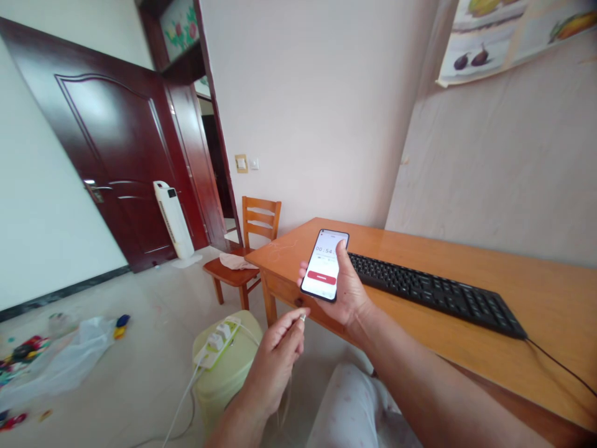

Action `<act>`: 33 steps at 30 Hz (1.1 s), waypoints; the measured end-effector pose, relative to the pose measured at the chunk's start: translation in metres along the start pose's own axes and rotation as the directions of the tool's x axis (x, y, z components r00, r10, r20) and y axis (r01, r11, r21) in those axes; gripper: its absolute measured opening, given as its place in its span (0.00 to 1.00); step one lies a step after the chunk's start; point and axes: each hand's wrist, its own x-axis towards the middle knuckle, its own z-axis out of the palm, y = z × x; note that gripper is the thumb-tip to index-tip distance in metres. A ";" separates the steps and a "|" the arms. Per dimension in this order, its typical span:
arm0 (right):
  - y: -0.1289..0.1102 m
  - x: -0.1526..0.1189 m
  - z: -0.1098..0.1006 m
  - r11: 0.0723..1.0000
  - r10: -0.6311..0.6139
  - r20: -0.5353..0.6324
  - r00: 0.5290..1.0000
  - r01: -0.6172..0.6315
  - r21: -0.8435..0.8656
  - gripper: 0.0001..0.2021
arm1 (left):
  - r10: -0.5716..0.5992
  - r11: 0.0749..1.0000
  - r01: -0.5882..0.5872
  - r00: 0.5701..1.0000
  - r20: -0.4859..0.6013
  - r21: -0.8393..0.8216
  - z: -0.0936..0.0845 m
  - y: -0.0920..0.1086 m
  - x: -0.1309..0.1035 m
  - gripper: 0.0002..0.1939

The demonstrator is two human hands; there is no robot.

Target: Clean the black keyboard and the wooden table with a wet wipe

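In my right hand (349, 283) lies a smartphone (325, 264), screen up and tilted, showing a timer and a red button. My thumb rests along its right edge and fingertips show at its left edge. My left hand (282, 348) is just below and left of the phone, pinching a charging cable (303, 318) by its small plug end. The plug is apart from the phone's lower edge. Behind my left hand the white cord hangs down. A black keyboard (433, 289) lies on the wooden desk (550, 283) beside my right hand.
A power strip (222, 342) with several plugs sits on a pale yellow stool (242, 367) left of my left hand. A wooden chair (231, 274) with a cloth stands behind it. Toys and a plastic bag (69, 361) lie on the floor. A white tower fan (173, 221) stands by the door.
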 end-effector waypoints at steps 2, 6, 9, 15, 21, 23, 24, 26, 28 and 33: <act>-0.003 -0.001 -0.002 1.000 0.005 0.007 1.000 -0.005 -0.021 0.29 | 0.001 1.000 -0.002 1.000 -0.026 -0.017 -0.012 0.001 0.010 0.22; 0.003 -0.003 -0.012 0.998 0.008 -0.023 1.000 -0.010 -0.056 0.28 | 0.113 0.992 -0.121 0.978 -0.173 -0.038 -0.046 0.018 0.046 0.17; 0.011 -0.003 -0.021 0.996 0.007 -0.055 0.998 -0.012 -0.089 0.28 | 0.202 0.976 -0.216 0.914 -0.353 0.000 -0.076 0.036 0.076 0.17; 0.023 -0.002 -0.029 0.992 0.039 -0.090 0.995 -0.050 -0.117 0.27 | 0.298 0.955 -0.215 0.691 -0.659 0.206 -0.132 0.053 0.120 0.12; 0.038 0.002 -0.036 0.983 0.064 -0.121 0.991 -0.083 -0.161 0.26 | 0.220 0.975 -0.095 0.569 -0.792 0.203 -0.191 0.030 0.150 0.07; 0.043 0.004 -0.039 0.980 0.079 -0.126 0.989 -0.100 -0.169 0.26 | 0.156 0.986 -0.044 0.564 -0.811 0.160 -0.208 0.018 0.157 0.08; 0.046 0.005 -0.040 0.979 0.089 -0.131 0.987 -0.111 -0.172 0.25 | 0.119 0.991 -0.021 0.568 -0.815 0.130 -0.215 0.012 0.161 0.08; 0.050 0.007 -0.041 0.976 0.108 -0.146 0.983 -0.133 -0.174 0.25 | 0.037 0.998 0.016 0.583 -0.812 0.057 -0.226 0.000 0.167 0.12; 0.053 0.010 -0.041 0.972 0.123 -0.169 0.978 -0.153 -0.180 0.24 | -0.041 0.999 0.038 0.600 -0.799 -0.023 -0.234 -0.011 0.173 0.16; 0.061 0.017 -0.043 0.963 0.153 -0.213 0.965 -0.194 -0.188 0.22 | -0.158 0.982 0.019 0.619 -0.770 -0.187 -0.242 -0.033 0.187 0.19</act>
